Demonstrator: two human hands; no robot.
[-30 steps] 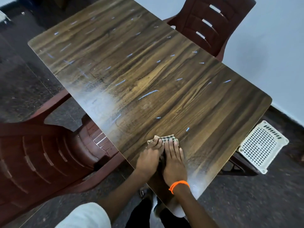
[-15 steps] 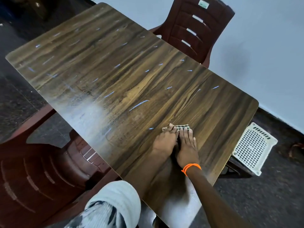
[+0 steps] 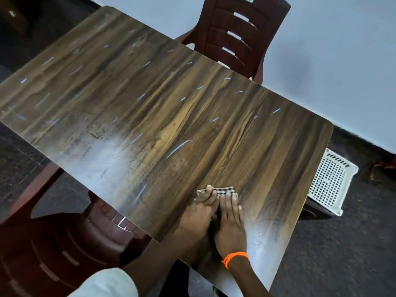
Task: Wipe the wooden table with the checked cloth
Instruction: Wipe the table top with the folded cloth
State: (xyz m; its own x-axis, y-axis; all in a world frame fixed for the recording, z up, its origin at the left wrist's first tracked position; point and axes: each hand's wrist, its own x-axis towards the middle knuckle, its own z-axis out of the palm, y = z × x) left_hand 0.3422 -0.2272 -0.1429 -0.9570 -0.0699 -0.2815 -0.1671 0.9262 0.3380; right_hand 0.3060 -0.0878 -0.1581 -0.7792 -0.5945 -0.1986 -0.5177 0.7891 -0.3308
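Note:
A long wooden table (image 3: pixel 150 108) with dark grain and pale streaks fills the head view. Near its right end lies a small folded checked cloth (image 3: pixel 224 190), mostly hidden under my fingers. My left hand (image 3: pixel 198 217) and my right hand (image 3: pixel 230 221) lie flat side by side, fingers pressing down on the cloth. An orange band circles my right wrist. Only the cloth's far edge shows beyond my fingertips.
A dark red plastic chair (image 3: pixel 237 33) stands at the table's far side by the pale wall. Another dark red chair (image 3: pixel 64 249) sits at the near left. A white perforated plastic basket (image 3: pixel 330 183) lies on the dark floor past the table's right end.
Both hands have slid the cloth forward across the table, away from the near edge. The view has shifted, bringing the far chair more into sight.

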